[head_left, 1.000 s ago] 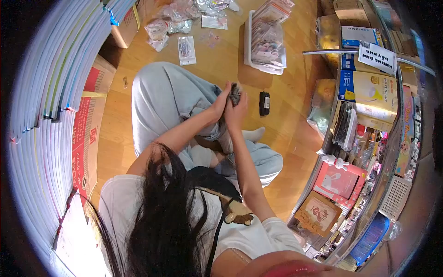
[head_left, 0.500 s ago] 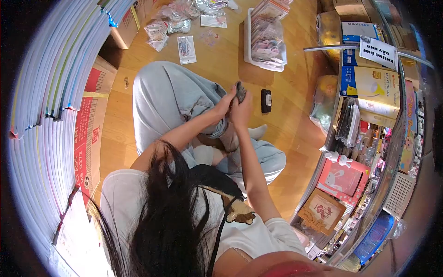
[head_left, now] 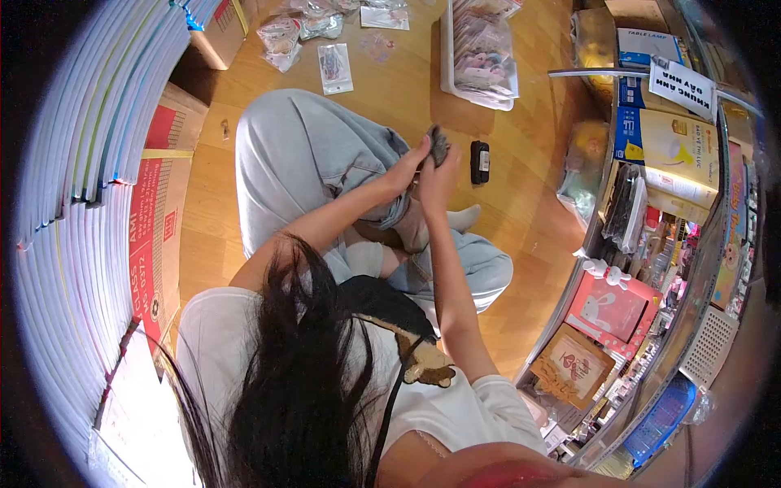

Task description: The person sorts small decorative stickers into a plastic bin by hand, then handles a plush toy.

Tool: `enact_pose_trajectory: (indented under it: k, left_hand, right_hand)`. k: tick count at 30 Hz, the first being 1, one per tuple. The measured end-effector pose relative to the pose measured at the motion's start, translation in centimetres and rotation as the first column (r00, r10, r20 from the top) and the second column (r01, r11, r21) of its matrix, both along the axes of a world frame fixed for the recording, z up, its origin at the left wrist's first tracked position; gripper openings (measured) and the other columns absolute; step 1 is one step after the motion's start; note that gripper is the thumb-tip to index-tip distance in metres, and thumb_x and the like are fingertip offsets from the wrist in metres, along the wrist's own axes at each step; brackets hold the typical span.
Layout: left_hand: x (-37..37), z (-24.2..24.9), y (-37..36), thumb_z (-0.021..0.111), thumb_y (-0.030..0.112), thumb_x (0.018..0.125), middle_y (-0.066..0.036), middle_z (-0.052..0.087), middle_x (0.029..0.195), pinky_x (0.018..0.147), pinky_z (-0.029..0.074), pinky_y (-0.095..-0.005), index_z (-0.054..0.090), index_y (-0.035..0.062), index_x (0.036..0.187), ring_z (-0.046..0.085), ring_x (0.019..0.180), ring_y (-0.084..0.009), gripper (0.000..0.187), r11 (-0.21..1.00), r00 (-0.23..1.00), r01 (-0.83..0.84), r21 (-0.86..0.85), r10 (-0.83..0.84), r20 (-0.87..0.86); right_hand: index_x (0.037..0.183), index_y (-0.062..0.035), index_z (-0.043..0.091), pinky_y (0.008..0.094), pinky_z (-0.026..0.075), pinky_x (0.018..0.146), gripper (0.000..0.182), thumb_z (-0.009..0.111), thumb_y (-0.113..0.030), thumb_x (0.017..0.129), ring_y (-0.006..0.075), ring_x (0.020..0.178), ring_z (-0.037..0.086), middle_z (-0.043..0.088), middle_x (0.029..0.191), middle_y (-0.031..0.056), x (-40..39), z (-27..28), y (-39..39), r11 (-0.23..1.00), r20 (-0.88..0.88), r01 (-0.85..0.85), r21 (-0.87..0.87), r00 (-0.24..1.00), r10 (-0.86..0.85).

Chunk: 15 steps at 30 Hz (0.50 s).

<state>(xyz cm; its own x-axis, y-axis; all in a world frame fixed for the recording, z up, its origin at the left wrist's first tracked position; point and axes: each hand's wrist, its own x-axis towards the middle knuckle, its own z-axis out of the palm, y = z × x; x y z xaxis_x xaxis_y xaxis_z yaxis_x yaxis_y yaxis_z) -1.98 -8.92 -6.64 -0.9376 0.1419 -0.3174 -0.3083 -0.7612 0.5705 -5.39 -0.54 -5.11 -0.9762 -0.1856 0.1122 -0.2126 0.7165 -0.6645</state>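
Note:
My left hand (head_left: 409, 169) and my right hand (head_left: 439, 177) meet in front of my crossed legs. Between their closed fingers is a small, dark grey, soft-looking cloth (head_left: 439, 146), which sticks up past the fingertips. Part of it is hidden by the fingers, so its exact kind cannot be made out. Just right of my right hand, a small black case (head_left: 480, 163) with a pale label lies on the wooden floor, apart from the hand.
A white plastic basket (head_left: 514, 93) full of packets stands beyond my hands. Clear packets (head_left: 334, 68) lie on the floor to its left. Stacked books (head_left: 89, 146) and a red carton (head_left: 154, 236) line the left side; shelves with a lamp box (head_left: 671, 159) line the right.
The camera view has shifted a little, so the floor items appear higher and farther right. Both hands keep hold of the grey cloth, whose visible part has changed shape slightly.

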Motion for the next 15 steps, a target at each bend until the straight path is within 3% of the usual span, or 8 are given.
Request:
enact_pose_trajectory:
  k: [2,5,8,11,15]
  left_hand:
    - [-0.1,-1.6,0.5,0.033,0.048,0.095,-0.001,0.054,0.107,0.082,0.041,-0.0252,0.047,0.0105,0.123,0.050,0.095,-0.0112,0.048,0.999,0.998,0.044,-0.032,-0.046,-0.049]
    - [-0.1,-0.5,0.6,0.040,0.038,0.095,-0.001,0.054,0.104,0.082,0.040,-0.0239,0.046,0.0070,0.124,0.049,0.094,-0.0103,0.042,0.996,0.975,-0.062,-0.065,0.047,-0.217]
    - [-0.5,0.0,0.2,0.046,0.031,0.093,0.000,0.054,0.101,0.082,0.039,-0.0236,0.046,0.0023,0.121,0.048,0.093,-0.0090,0.041,0.973,0.960,-0.211,-0.090,0.189,-0.207]
    - [-0.7,0.7,-0.9,0.048,0.032,0.092,-0.001,0.054,0.101,0.083,0.039,-0.0239,0.050,0.0002,0.114,0.048,0.092,-0.0088,0.039,0.967,0.947,-0.246,0.070,0.255,-0.197]
    - [-0.7,0.8,-1.4,0.047,0.034,0.093,0.000,0.057,0.091,0.075,0.042,-0.0232,0.054,0.0032,0.103,0.052,0.082,-0.0080,0.033,0.993,0.990,-0.110,0.042,0.113,-0.085]
  right_hand:
    - [0.106,0.0028,0.044,0.0452,0.037,0.083,0.031,0.051,-0.007,0.077,0.0432,0.095,0.048,0.050,0.101,0.0243,-1.9,0.7,0.0,0.996,0.023,0.087,-0.029,0.996,-0.086]
    - [0.106,0.0041,0.044,0.0446,0.037,0.083,0.031,0.050,-0.008,0.079,0.0444,0.093,0.049,0.052,0.100,0.0242,-2.6,1.5,-0.3,0.951,0.145,0.181,-0.249,0.978,-0.148]
    - [0.101,0.0042,0.044,0.0448,0.037,0.082,0.026,0.051,-0.007,0.078,0.0434,0.093,0.049,0.051,0.102,0.0244,-1.2,-2.2,-0.4,0.899,0.022,0.239,-0.367,0.968,-0.249]
    - [0.098,0.0035,0.045,0.0454,0.037,0.080,0.025,0.053,-0.005,0.077,0.0427,0.093,0.048,0.050,0.100,0.0244,1.8,1.7,-2.4,0.997,-0.066,0.035,-0.074,0.997,-0.040]
    - [0.102,0.0031,0.046,0.0460,0.037,0.078,0.029,0.055,-0.004,0.076,0.0429,0.091,0.046,0.048,0.096,0.0229,0.1,1.9,-1.9,0.991,-0.241,-0.067,0.113,0.966,0.093]
